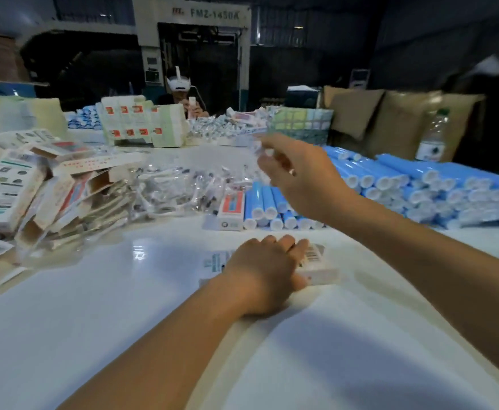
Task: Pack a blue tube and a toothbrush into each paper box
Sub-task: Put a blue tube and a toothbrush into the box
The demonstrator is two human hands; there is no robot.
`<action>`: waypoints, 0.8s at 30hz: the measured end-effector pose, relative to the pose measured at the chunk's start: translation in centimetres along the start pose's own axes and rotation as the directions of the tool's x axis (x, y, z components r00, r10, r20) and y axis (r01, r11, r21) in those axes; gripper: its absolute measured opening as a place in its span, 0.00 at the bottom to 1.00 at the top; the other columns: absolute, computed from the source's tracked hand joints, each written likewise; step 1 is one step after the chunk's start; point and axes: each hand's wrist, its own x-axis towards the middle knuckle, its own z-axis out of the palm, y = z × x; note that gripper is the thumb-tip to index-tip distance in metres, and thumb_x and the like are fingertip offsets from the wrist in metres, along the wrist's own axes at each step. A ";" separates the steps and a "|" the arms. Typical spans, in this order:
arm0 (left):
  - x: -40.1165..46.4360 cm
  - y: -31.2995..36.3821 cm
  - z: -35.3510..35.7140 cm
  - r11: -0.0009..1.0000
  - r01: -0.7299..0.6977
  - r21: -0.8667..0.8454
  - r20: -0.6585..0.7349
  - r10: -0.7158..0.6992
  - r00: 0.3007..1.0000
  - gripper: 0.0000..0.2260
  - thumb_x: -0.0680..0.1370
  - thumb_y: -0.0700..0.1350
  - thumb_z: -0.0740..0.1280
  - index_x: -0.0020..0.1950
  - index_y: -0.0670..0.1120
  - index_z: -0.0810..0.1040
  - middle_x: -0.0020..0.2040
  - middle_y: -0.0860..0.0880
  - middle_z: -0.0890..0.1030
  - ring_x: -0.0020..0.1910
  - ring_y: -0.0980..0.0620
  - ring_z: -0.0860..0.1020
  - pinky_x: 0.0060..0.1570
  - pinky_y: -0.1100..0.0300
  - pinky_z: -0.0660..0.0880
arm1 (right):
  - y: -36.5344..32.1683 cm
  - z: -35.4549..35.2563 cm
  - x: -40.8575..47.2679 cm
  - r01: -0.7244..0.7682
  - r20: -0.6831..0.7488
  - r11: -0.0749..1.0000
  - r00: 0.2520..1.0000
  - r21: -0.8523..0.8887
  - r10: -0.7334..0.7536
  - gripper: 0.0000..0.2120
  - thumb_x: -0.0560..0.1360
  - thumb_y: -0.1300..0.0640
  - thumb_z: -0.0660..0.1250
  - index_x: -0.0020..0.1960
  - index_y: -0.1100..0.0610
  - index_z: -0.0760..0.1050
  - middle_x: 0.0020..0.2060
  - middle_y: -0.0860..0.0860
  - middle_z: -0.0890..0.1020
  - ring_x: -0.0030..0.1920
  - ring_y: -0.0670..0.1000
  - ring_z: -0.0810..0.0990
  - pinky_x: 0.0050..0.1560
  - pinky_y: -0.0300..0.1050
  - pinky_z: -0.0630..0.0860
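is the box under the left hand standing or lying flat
Lying flat: the box rests on its broad side on the table, left hand on top.

Left hand [267, 269] rests palm-down on a flat white printed paper box [313, 263] on the glossy white table [94, 306]. Right hand [297, 176], raised beyond it, pinches a small blurred clear-wrapped item [257, 143]. Blue plastic tubes with white caps [272, 208] lie beneath that pinch.
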 end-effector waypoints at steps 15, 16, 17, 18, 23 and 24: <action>-0.7 0.8 -1.4 0.997 0.054 -0.060 -0.083 -0.059 0.995 0.30 0.79 0.63 0.51 0.77 0.57 0.46 0.76 0.58 0.55 0.71 0.55 0.60 0.64 0.60 0.62 | 7.0 -3.5 -13.1 -0.326 0.144 0.943 0.932 -0.071 0.333 0.09 0.79 0.63 0.59 0.51 0.57 0.78 0.43 0.47 0.76 0.46 0.49 0.74 0.48 0.41 0.69; -0.8 1.2 -1.3 0.997 0.025 -0.073 -0.092 -0.031 0.995 0.30 0.78 0.64 0.51 0.77 0.57 0.47 0.76 0.58 0.55 0.71 0.55 0.60 0.64 0.60 0.61 | 6.8 -3.4 -13.2 -0.313 0.151 0.947 0.935 -0.078 0.321 0.09 0.78 0.62 0.61 0.51 0.57 0.79 0.43 0.46 0.75 0.46 0.49 0.74 0.49 0.42 0.70; -0.8 1.6 -1.3 0.997 -0.001 -0.077 -0.103 -0.007 0.995 0.30 0.78 0.63 0.51 0.77 0.57 0.47 0.76 0.58 0.56 0.71 0.55 0.60 0.64 0.61 0.61 | 6.7 -3.2 -13.2 -0.288 0.150 0.954 0.943 -0.084 0.298 0.08 0.78 0.62 0.62 0.50 0.57 0.80 0.42 0.46 0.76 0.46 0.49 0.75 0.49 0.43 0.71; -0.7 1.9 -1.2 0.997 -0.022 -0.075 -0.118 0.013 0.993 0.30 0.78 0.63 0.51 0.78 0.56 0.47 0.76 0.57 0.56 0.71 0.55 0.60 0.64 0.61 0.60 | 6.5 -3.0 -13.2 -0.271 0.133 0.960 0.951 -0.073 0.279 0.07 0.77 0.62 0.64 0.50 0.56 0.80 0.42 0.46 0.77 0.46 0.49 0.75 0.48 0.43 0.71; -0.3 2.4 -1.0 0.994 -0.054 -0.095 -0.192 0.035 0.981 0.30 0.78 0.63 0.50 0.78 0.56 0.48 0.76 0.57 0.57 0.70 0.55 0.61 0.64 0.61 0.60 | 6.4 -2.4 -12.9 -0.386 -0.095 0.919 0.915 0.082 0.393 0.11 0.72 0.57 0.72 0.44 0.49 0.70 0.41 0.40 0.71 0.39 0.39 0.72 0.39 0.32 0.68; -0.3 2.4 -1.0 0.994 -0.052 -0.099 -0.202 0.031 0.979 0.30 0.78 0.63 0.50 0.78 0.56 0.48 0.76 0.57 0.57 0.70 0.55 0.61 0.64 0.61 0.60 | 6.6 -2.2 -12.9 -0.417 -0.128 0.905 0.896 0.089 0.425 0.12 0.71 0.56 0.73 0.45 0.50 0.69 0.42 0.41 0.69 0.38 0.40 0.71 0.38 0.33 0.68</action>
